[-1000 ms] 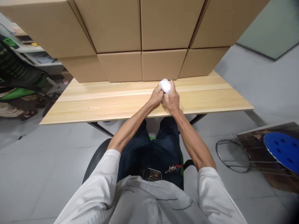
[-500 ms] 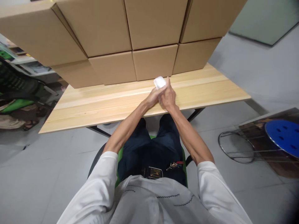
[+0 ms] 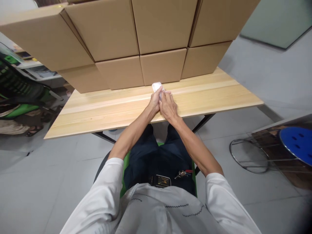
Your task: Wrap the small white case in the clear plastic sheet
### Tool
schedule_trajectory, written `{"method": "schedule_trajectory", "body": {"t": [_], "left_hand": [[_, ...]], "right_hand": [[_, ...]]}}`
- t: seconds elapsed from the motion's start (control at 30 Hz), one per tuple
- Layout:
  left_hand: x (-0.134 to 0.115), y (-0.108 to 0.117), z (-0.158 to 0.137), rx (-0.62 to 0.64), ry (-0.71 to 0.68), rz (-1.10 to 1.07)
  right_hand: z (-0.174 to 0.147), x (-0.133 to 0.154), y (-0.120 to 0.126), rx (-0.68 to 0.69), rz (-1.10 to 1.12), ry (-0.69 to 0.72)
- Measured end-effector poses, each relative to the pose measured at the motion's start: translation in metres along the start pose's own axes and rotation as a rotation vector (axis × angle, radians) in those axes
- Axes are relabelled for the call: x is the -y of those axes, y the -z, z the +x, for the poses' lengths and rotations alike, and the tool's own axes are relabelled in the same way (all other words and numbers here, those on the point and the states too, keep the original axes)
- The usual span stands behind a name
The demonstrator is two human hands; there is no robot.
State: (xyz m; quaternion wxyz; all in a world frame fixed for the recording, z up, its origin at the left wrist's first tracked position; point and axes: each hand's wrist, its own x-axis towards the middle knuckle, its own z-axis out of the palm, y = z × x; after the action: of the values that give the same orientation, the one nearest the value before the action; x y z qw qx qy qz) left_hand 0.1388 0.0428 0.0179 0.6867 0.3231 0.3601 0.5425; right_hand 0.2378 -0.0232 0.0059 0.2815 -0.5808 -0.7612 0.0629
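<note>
A small white object (image 3: pixel 156 86) with rounded corners pokes out beyond my fingers, above the middle of the wooden table (image 3: pixel 117 110). Its kind I cannot make out, since most of it is covered by my hands. My left hand (image 3: pixel 155 101) is closed around its near left side, thumb on top. Pressed against it from the right is my right hand (image 3: pixel 168 105), with curled fingers that also grip the white object. The two hands touch each other.
Stacked cardboard boxes (image 3: pixel 163 66) line the table's far side. On the right stands a blue stool (image 3: pixel 296 143) with metal legs. A green and black chair (image 3: pixel 24 87) is at the left, with part of a person's sandalled foot (image 3: pixel 34 131) below it.
Both hands and the white object have shifted slightly left. My right hand has turned over, its raised thumb giving way to curled fingers on the object. The view has moved a little.
</note>
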Motion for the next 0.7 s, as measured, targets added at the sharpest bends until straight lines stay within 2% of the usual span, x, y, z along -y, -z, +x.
{"method": "schedule_trajectory", "body": {"t": [0.13,0.3,0.4,0.53,0.63,0.7], "left_hand": [[-0.008,-0.006,-0.013,-0.032,0.050,-0.054],[-0.012,-0.008,-0.018,0.000,0.013,0.001],[-0.013,-0.007,-0.018,0.013,-0.038,0.033],[-0.015,-0.005,-0.019,0.001,-0.078,0.130],[-0.017,-0.001,-0.020,0.007,-0.081,0.199],[-0.020,0.004,-0.020,0.071,-0.028,0.241]], "right_hand": [[-0.006,0.002,0.002,0.031,0.039,0.025],[-0.010,0.000,0.009,0.091,0.018,0.001],[-0.015,-0.008,0.009,0.077,0.080,0.038],[-0.022,-0.021,0.004,-0.051,0.232,0.069],[-0.024,-0.033,0.000,-0.194,0.355,-0.011],[-0.022,-0.045,-0.002,-0.282,0.411,-0.090]]}}
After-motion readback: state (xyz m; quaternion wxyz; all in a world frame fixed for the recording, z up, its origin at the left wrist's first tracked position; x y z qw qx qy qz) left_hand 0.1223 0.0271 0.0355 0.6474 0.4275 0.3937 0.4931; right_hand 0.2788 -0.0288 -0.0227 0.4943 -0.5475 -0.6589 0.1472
